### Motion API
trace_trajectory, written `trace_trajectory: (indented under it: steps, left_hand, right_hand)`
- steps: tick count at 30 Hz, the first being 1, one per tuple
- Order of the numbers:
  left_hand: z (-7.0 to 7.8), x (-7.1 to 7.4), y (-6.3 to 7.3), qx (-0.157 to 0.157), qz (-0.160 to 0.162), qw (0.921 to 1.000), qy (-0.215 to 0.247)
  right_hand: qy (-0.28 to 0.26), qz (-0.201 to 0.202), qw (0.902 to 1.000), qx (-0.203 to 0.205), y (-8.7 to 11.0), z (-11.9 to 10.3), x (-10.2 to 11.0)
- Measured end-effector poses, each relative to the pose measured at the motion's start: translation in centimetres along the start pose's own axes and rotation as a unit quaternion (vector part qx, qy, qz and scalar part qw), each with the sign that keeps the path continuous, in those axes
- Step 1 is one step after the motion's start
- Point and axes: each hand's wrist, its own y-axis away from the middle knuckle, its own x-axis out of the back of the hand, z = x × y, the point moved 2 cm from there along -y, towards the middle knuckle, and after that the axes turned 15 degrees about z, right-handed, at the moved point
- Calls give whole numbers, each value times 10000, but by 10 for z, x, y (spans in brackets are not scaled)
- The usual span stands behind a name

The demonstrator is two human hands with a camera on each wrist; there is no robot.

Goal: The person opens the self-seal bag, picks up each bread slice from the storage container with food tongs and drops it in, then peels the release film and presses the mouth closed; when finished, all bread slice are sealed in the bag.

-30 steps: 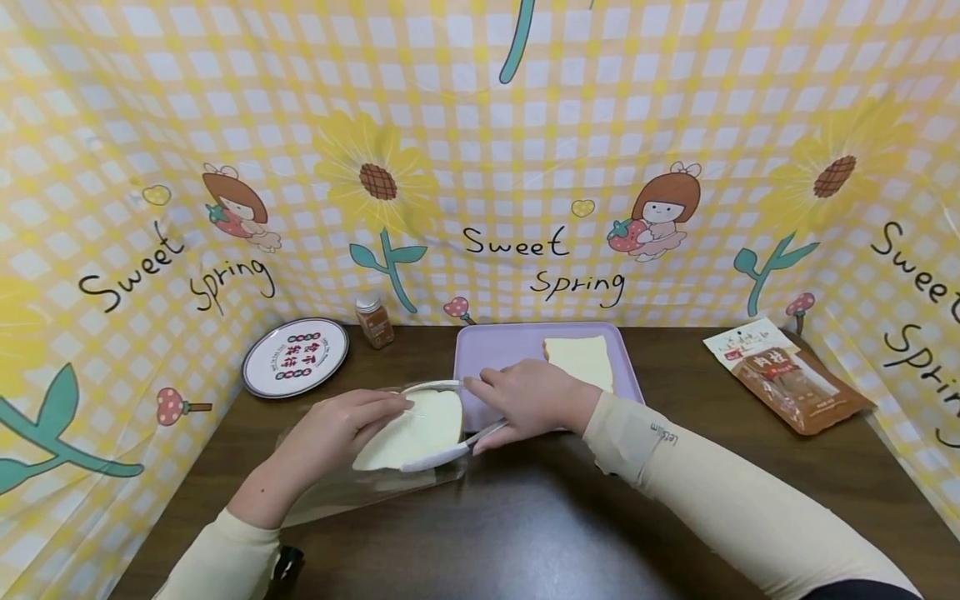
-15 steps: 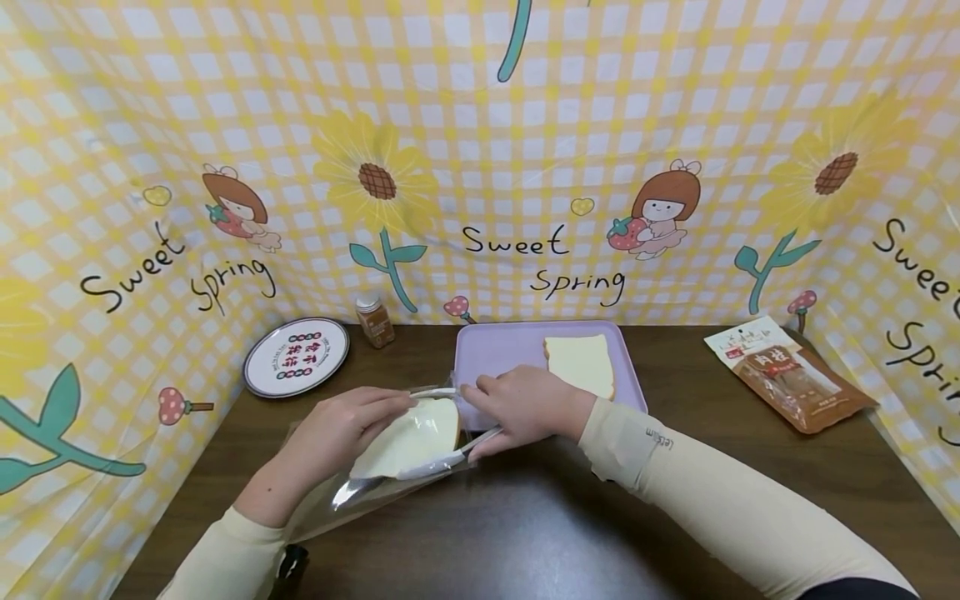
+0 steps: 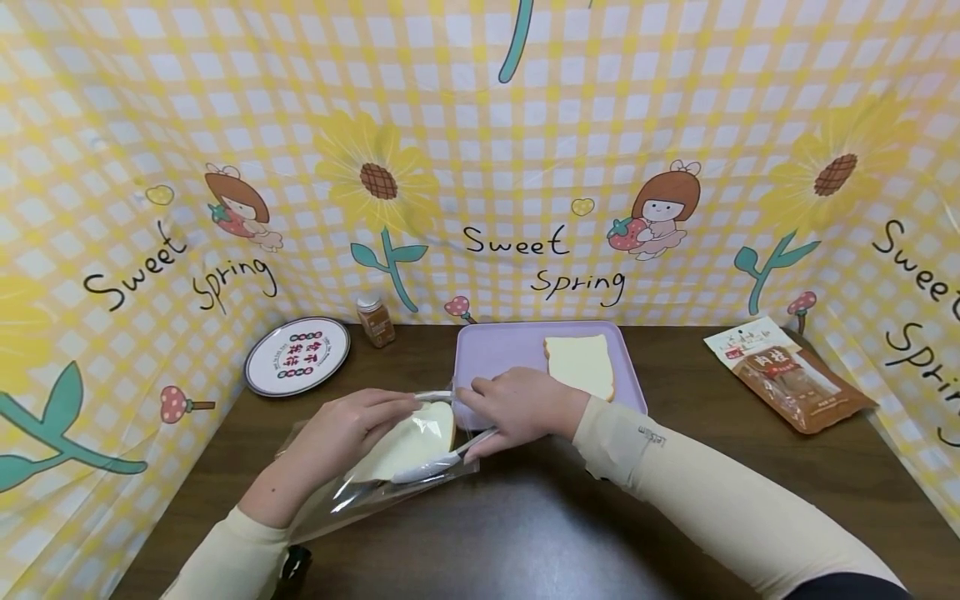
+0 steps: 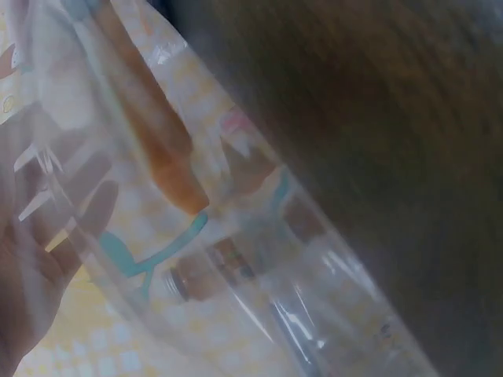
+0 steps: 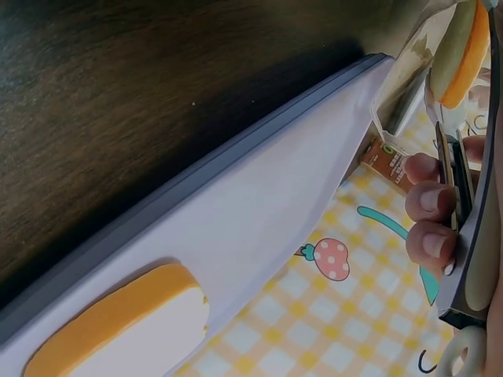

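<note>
In the head view my right hand (image 3: 521, 410) grips a pair of tongs (image 3: 427, 468) with white tips, its curled fingers round the metal handle in the right wrist view. The tong tips lie along both sides of a bread slice (image 3: 412, 442), inside the mouth of a clear plastic bag (image 3: 360, 504). My left hand (image 3: 345, 433) holds the far upper edge of the bag, over the left part of the slice. In the left wrist view the fingers (image 4: 98, 208) show through the film. Another bread slice (image 3: 581, 367) lies on a lilac tray (image 3: 491, 337) behind the right hand.
A white plate (image 3: 296, 357) with red lettering stands at the back left, beside a small spice jar (image 3: 375, 323). A brown-and-white food packet (image 3: 791, 375) lies at the right. A checked cloth (image 3: 480, 167) hangs behind and at the sides of the dark wooden table (image 3: 525, 533).
The tongs and the slice have shifted slightly left and toward the front, and the bag's mouth now reaches past the slice's right edge. Both hands keep their holds.
</note>
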Motion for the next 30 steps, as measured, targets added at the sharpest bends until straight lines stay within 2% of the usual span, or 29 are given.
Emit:
trace_trajectory:
  steps: [3,9,12,17,30]
  left_hand:
    - [0,0,0,-34,26,10000,-42]
    - [0,2,-1,116,-41,9998,-133]
    - [1,3,-1,176,-18,9998,-120]
    - [2,3,-1,34,18,10000,-58]
    - [2,1,0,-197,185,9996,-56]
  right_hand:
    - [-29,-144,9999,-17,-3,0,0]
    - [-41,-339,9994,32,-4,-2,2]
    - [79,-261,9995,135,-4,-3,2]
    - [231,-81,9993,287,-6,-6,2]
    - [307,199,9991,203,-12,-10,-6]
